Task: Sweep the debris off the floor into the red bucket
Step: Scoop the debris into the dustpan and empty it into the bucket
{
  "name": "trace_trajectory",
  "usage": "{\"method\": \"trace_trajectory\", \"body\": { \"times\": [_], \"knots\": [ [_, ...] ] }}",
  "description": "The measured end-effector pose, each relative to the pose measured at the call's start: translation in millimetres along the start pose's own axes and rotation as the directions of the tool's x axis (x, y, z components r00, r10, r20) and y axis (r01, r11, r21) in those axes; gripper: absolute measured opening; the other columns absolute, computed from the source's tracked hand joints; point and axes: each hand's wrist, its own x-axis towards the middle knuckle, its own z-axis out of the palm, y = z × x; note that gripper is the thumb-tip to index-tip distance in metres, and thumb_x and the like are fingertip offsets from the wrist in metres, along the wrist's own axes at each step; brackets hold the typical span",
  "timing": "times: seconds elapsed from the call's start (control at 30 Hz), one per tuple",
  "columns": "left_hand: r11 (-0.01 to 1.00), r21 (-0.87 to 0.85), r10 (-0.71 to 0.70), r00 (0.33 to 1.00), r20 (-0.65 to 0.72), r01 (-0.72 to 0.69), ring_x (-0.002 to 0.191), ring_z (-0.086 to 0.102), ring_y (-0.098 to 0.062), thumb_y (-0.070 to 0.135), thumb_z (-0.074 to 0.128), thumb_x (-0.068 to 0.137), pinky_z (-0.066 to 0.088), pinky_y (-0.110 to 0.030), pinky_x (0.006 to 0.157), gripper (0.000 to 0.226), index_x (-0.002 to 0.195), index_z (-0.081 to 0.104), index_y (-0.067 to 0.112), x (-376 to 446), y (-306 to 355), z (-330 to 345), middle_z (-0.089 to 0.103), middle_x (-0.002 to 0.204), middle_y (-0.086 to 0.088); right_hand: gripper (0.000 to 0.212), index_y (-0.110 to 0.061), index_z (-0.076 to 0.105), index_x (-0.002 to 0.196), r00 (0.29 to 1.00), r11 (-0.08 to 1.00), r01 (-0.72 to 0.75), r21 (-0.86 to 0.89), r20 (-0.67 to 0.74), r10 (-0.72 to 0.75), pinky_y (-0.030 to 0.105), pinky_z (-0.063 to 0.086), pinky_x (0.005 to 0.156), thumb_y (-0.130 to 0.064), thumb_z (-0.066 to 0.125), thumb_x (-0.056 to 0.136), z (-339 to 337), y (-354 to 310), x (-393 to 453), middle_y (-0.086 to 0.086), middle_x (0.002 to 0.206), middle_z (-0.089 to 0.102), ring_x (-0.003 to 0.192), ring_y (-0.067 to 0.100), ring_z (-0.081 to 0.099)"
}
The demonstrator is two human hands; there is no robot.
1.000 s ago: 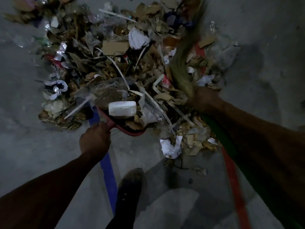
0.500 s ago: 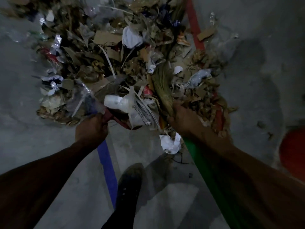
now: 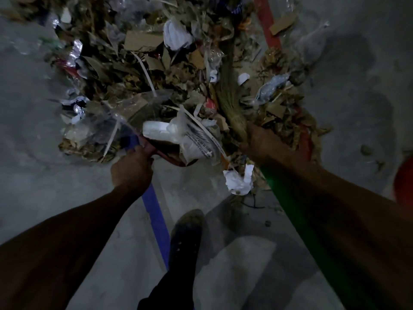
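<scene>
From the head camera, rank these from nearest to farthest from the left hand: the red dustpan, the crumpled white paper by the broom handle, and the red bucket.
Measured from the left hand:
1. Red dustpan: held at its edge, just right of the hand.
2. Crumpled white paper: on the floor, farther right, beside the green broom handle.
3. Red bucket: cut off at the far right edge.

I see a grey concrete floor (image 3: pixel 55 175), dusty and mottled, with darker stains toward its right side. A blue tape line (image 3: pixel 156 222) runs along it from the lower middle up toward the centre, and a red tape line (image 3: pixel 267 25) crosses the top right. A dark shoe (image 3: pixel 186 233), speckled with pale dust, stands just right of the blue line, with a black trouser leg (image 3: pixel 165 291) below it. Soft shadows lie across the floor around the shoe.
</scene>
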Motion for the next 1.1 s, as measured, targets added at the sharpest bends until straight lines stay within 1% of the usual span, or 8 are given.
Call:
{"method": "trace_trajectory", "body": {
  "times": [0.07, 0.13, 0.27, 0.47, 0.67, 0.77, 0.9, 1.1],
  "knots": [
    [0.998, -0.006, 0.054, 0.998, -0.026, -0.054, 0.083, 0.063, -0.043, 0.028, 0.065, 0.088, 0.033, -0.038, 0.060, 0.030, 0.099, 0.056, 0.002, 0, -5, -1, 0.064, 0.097, -0.024, 0.048, -0.006, 0.046, 0.133, 0.999, 0.998, 0.032, 0.044, -0.022, -0.031, 0.028, 0.038, 0.074, -0.027, 0.060, 0.092, 12, -8, -8, 0.020, 0.118, 0.063, 0.106, 0.037, 0.061],
    [0.996, -0.006, 0.087, 0.995, -0.044, -0.087, 0.079, 0.064, -0.042, 0.028, 0.064, 0.088, 0.035, -0.037, 0.057, 0.027, 0.099, 0.057, 0.004, -2, -13, -4, 0.064, 0.092, -0.023, 0.048, -0.006, 0.046, 0.133, 0.998, 0.997, 0.043, 0.060, -0.039, -0.040, 0.028, 0.032, 0.070, -0.028, 0.058, 0.092, 23, -13, -19, 0.022, 0.115, 0.063, 0.104, 0.040, 0.061],
    [0.987, -0.044, 0.149, 0.984, -0.093, -0.154, 0.072, 0.064, -0.043, 0.023, 0.066, 0.086, 0.032, -0.035, 0.055, 0.021, 0.093, 0.061, 0.004, -6, -20, -8, 0.066, 0.083, -0.023, 0.059, -0.006, 0.036, 0.144, 0.999, 0.997, 0.034, 0.068, -0.034, -0.032, 0.038, 0.043, 0.080, -0.025, 0.056, 0.092, 36, -16, -35, 0.026, 0.120, 0.060, 0.107, 0.044, 0.058],
    [0.983, -0.105, 0.142, 0.986, -0.087, -0.151, 0.074, 0.065, -0.040, 0.028, 0.062, 0.089, 0.038, -0.035, 0.056, 0.020, 0.096, 0.062, 0.009, -16, -27, -20, 0.066, 0.081, -0.019, 0.062, -0.011, 0.031, 0.147, 1.000, 0.988, 0.018, 0.151, -0.028, -0.014, 0.037, 0.045, 0.080, -0.025, 0.054, 0.092, 40, -18, -58, 0.024, 0.120, 0.061, 0.105, 0.040, 0.059],
    [0.984, -0.096, 0.142, 0.988, -0.061, -0.147, 0.082, 0.064, -0.040, 0.029, 0.062, 0.089, 0.038, -0.036, 0.060, 0.026, 0.104, 0.062, 0.009, -42, -26, -42, 0.067, 0.090, -0.019, 0.068, -0.013, 0.022, 0.153, 0.998, 0.982, -0.047, 0.184, -0.036, 0.054, 0.039, 0.043, 0.089, -0.029, 0.052, 0.094, 29, -20, -100, 0.020, 0.133, 0.053, 0.116, 0.038, 0.054],
    [0.976, -0.131, 0.163, 0.983, -0.084, -0.173, 0.079, 0.063, -0.040, 0.026, 0.064, 0.088, 0.038, -0.036, 0.057, 0.021, 0.098, 0.061, 0.008, -66, -19, -60, 0.066, 0.086, -0.019, 0.070, -0.017, 0.017, 0.155, 0.994, 0.978, -0.085, 0.191, -0.048, 0.096, 0.035, 0.040, 0.079, -0.032, 0.051, 0.096, 18, -19, -134, 0.019, 0.132, 0.055, 0.114, 0.037, 0.055],
    [0.972, -0.141, 0.179, 0.980, -0.088, -0.190, 0.080, 0.063, -0.039, 0.026, 0.063, 0.089, 0.036, -0.035, 0.059, 0.020, 0.098, 0.061, 0.009, -106, -10, -84, 0.063, 0.086, -0.018, 0.070, -0.017, 0.015, 0.155, 0.990, 0.971, -0.098, 0.218, -0.077, 0.117, 0.038, 0.043, 0.092, -0.034, 0.050, 0.096, -3, -15, -189, 0.020, 0.139, 0.050, 0.123, 0.037, 0.051],
    [0.969, -0.169, 0.172, 0.982, -0.072, -0.182, 0.085, 0.063, -0.038, 0.029, 0.058, 0.091, 0.036, -0.034, 0.061, 0.021, 0.099, 0.063, 0.010, -192, 5, -133, 0.066, 0.089, -0.017, 0.076, -0.020, 0.005, 0.157, 0.984, 0.963, -0.113, 0.244, -0.110, 0.143, 0.037, 0.042, 0.093, -0.037, 0.049, 0.097, -32, -8, -296, 0.019, 0.137, 0.053, 0.119, 0.035, 0.054]
  ]
}}
